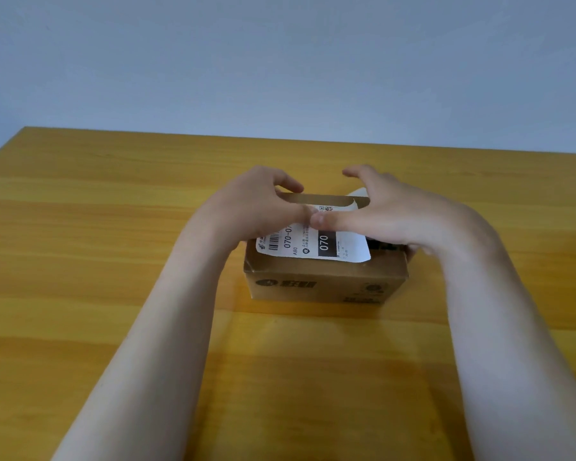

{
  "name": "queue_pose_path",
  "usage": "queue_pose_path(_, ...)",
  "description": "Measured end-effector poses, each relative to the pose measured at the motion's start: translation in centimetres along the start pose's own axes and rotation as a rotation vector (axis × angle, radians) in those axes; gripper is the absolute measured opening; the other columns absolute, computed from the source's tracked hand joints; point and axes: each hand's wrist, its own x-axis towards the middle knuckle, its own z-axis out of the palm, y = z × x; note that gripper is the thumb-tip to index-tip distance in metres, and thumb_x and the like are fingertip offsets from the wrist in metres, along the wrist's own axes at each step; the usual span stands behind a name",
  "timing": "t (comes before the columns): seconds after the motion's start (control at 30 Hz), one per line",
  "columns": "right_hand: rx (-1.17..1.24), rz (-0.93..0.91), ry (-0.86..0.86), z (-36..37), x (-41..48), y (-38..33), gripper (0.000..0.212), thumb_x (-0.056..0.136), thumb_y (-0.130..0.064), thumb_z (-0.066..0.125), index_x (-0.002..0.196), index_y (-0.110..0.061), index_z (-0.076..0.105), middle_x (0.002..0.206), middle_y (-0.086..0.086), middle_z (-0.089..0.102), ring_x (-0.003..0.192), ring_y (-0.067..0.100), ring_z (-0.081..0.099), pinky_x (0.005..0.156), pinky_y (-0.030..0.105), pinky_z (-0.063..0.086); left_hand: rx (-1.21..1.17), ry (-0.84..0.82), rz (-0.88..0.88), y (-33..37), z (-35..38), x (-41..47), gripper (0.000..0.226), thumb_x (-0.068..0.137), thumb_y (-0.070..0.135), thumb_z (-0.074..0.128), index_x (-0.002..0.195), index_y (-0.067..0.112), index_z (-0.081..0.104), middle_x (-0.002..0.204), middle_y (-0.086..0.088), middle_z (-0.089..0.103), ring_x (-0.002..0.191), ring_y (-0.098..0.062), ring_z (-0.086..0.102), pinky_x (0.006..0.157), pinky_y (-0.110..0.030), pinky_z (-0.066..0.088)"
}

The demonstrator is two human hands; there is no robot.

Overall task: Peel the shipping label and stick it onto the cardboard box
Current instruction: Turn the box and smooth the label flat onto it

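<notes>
Both hands on top of the cardboard box (pixel 316 287) mid-worktop (pixel 80 227), thumbs meeting on the shipping label (pixel 313 246). Left hand (pixel 256 207) and right hand (pixel 379 214) are spread, pressing flat, gripping nothing. They hide the label's far half; print's too blurred to read.

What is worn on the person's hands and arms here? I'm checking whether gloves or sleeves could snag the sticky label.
Nothing shows on them. The left hand and right hand are bare, with no gloves, rings or watch visible. Both forearms are uncovered right down to the picture's lower edge, so no sleeve shows. The nails look short and unpainted.
</notes>
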Motion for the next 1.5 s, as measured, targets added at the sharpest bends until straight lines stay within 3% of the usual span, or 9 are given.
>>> queue_pose_path(0.1,0.075,-0.068,0.094,-0.2,-0.1,-0.2,0.105,0.078,-0.071,0.077,0.163,-0.048,0.02,0.171,-0.01,0.021,0.139,0.021,0.046,0.088,0.04,0.042,0.036,-0.021,-0.038,-0.1,-0.3,-0.1,0.052,0.083,0.052,0.08,0.131,0.039,0.064,0.103,0.008,0.073,0.086,-0.013,0.071,0.066,-0.035,0.062)
queue_pose_path(0.23,0.149,-0.126,0.177,0.0,0.2,-0.4,0.105,0.08,-0.063,0.082,0.163,-0.046,0.02,0.172,-0.012,0.019,0.142,0.019,0.043,0.092,0.035,0.037,0.016,0.029,-0.09,-0.5,-0.4,0.2,0.048,0.083,0.053,0.081,0.123,0.032,0.064,0.096,0.002,0.076,0.084,-0.021,0.076,0.073,-0.048,0.067)
queue_pose_path(0.37,0.057,-0.038,0.141,0.1,0.3,0.0,0.107,0.077,-0.068,0.079,0.163,-0.045,0.02,0.166,-0.006,0.028,0.131,0.028,0.052,0.086,0.043,0.057,0.107,0.13,-0.118,-0.8,-0.3,0.3,0.046,0.084,0.062,0.076,0.114,0.028,0.069,0.088,0.008,0.071,0.083,-0.014,0.07,0.081,-0.044,0.064)
queue_pose_path(0.5,0.091,-0.01,0.057,0.6,0.3,0.0,0.108,0.07,-0.068,0.084,0.159,-0.047,0.027,0.147,-0.007,0.041,0.115,0.028,0.059,0.067,0.048,0.068,0.065,0.082,-0.118,-0.8,0.0,0.3,0.039,0.088,0.057,0.075,0.115,0.031,0.069,0.09,0.004,0.075,0.081,-0.022,0.076,0.069,-0.046,0.068)
queue_pose_path(0.77,0.163,-0.088,0.116,0.9,1.5,0.5,0.121,0.061,-0.06,0.093,0.162,-0.043,0.029,0.156,-0.014,0.042,0.12,0.02,0.058,0.069,0.043,0.064,-0.01,-0.073,-0.071,-0.9,0.2,0.7,0.042,0.088,0.056,0.073,0.123,0.032,0.071,0.102,0.001,0.078,0.088,-0.027,0.078,0.062,-0.049,0.067)
queue_pose_path(0.93,0.224,-0.115,0.127,1.1,1.9,0.8,0.118,0.061,-0.06,0.094,0.161,-0.044,0.033,0.153,-0.014,0.045,0.121,0.019,0.058,0.066,0.036,0.058,0.031,-0.002,-0.078,-0.9,0.4,0.8,0.038,0.087,0.059,0.074,0.111,0.03,0.073,0.094,0.004,0.078,0.083,-0.018,0.076,0.066,-0.043,0.065)
queue_pose_path(1.03,0.248,-0.137,0.144,1.2,2.0,0.9,0.112,0.064,-0.059,0.093,0.159,-0.044,0.037,0.15,-0.014,0.047,0.121,0.017,0.057,0.067,0.033,0.053,0.069,0.047,-0.081,-1.0,0.5,1.1,0.039,0.086,0.062,0.073,0.103,0.027,0.071,0.09,0.006,0.076,0.078,-0.011,0.071,0.06,-0.031,0.049)
queue_pose_path(1.23,0.24,-0.15,0.197,1.4,2.4,0.9,0.103,0.066,-0.06,0.092,0.155,-0.045,0.043,0.154,-0.013,0.049,0.126,0.017,0.058,0.069,0.032,0.051,0.122,0.122,-0.067,-1.4,0.8,1.5,0.045,0.085,0.066,0.072,0.094,0.023,0.069,0.085,0.005,0.077,0.081,-0.018,0.074,0.075,-0.037,0.057)
queue_pose_path(1.5,0.193,-0.151,0.254,1.8,2.6,0.9,0.091,0.066,-0.068,0.087,0.147,-0.05,0.05,0.143,-0.014,0.057,0.119,0.018,0.063,0.087,0.051,0.061,0.15,0.149,-0.046,-1.1,1.0,1.5,0.051,0.092,0.065,0.065,0.092,0.014,0.067,0.079,0.002,0.073,0.073,-0.019,0.07,0.065,-0.033,0.05)
